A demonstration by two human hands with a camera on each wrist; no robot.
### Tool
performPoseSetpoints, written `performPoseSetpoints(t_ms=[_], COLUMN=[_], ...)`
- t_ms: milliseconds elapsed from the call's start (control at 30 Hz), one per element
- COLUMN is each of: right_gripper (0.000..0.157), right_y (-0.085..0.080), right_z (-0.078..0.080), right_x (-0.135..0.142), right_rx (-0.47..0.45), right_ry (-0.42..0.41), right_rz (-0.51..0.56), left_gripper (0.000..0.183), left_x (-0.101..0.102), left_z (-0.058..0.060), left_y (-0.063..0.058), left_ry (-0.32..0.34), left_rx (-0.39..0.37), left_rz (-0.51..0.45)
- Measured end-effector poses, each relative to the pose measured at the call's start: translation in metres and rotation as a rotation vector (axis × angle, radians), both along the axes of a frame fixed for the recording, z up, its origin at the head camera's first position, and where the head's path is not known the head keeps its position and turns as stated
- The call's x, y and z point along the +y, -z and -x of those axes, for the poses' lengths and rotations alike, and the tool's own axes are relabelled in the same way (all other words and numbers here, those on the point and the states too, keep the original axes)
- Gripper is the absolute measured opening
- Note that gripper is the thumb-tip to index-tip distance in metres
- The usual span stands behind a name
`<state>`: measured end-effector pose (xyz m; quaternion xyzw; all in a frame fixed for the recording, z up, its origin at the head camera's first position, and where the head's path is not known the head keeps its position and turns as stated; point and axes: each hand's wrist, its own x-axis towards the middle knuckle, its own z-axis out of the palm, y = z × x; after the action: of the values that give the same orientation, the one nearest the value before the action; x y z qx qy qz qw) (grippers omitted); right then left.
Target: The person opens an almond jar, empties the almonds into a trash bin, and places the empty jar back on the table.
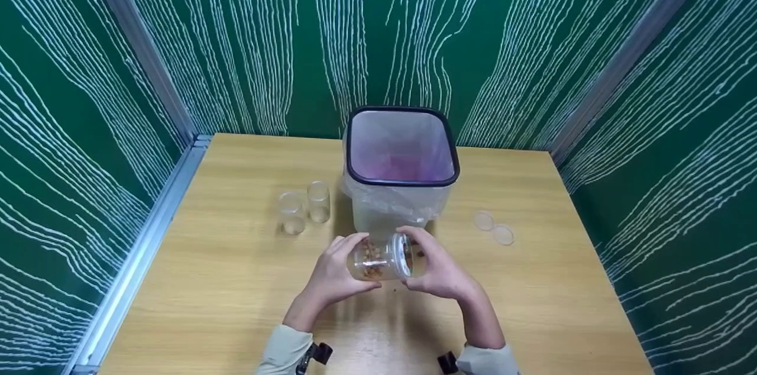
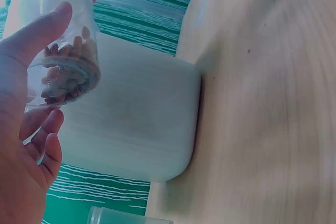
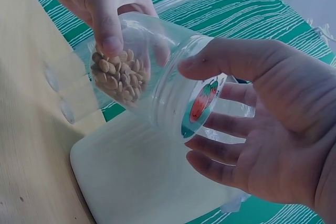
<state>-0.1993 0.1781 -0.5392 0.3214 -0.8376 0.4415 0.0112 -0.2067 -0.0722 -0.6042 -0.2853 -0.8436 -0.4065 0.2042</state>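
Observation:
A clear jar lies tilted on its side in the air above the table, part filled with small brown beans or nuts. Around its body curls my left hand, thumb on one side and fingers on the other. My right hand grips the white-rimmed lid between thumb and fingers. A printed red and green picture shows on the lid's face in the right wrist view. The left wrist view catches the contents gathered at the jar's bottom end.
Behind the hands stands a pale bin with a dark rim and a plastic liner. Two clear containers stand to its left. Two clear round discs lie on the table at right. Green patterned walls enclose the table.

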Motion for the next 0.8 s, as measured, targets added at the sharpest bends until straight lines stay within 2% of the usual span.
performPoseSetpoints(t_ms=[167,433,633,800], right_gripper=[0.087,0.085,0.086,0.084], right_y=[0.000,0.004,0.012,0.005], right_z=[-0.002,-0.006,-0.008,-0.010], right_x=[0.005,0.014,0.027,0.045], right_rx=[-0.050,-0.132,-0.207,-0.244], right_ry=[0.056,0.205,0.331,0.437], right_rz=[-0.009,0.007,0.114,0.297], left_gripper=[0.093,0.094,0.094,0.094], left_x=[-0.001,-0.003,-0.003,0.000], left_z=[0.001,0.000,-0.002,-0.005], left_y=[0.000,0.003,0.005,0.005], left_ry=[0.002,-0.015,-0.011,0.000], left_rx=[-0.015,-0.054,-0.074,-0.083], left_rz=[0.008,0.013,-0.002,0.007])
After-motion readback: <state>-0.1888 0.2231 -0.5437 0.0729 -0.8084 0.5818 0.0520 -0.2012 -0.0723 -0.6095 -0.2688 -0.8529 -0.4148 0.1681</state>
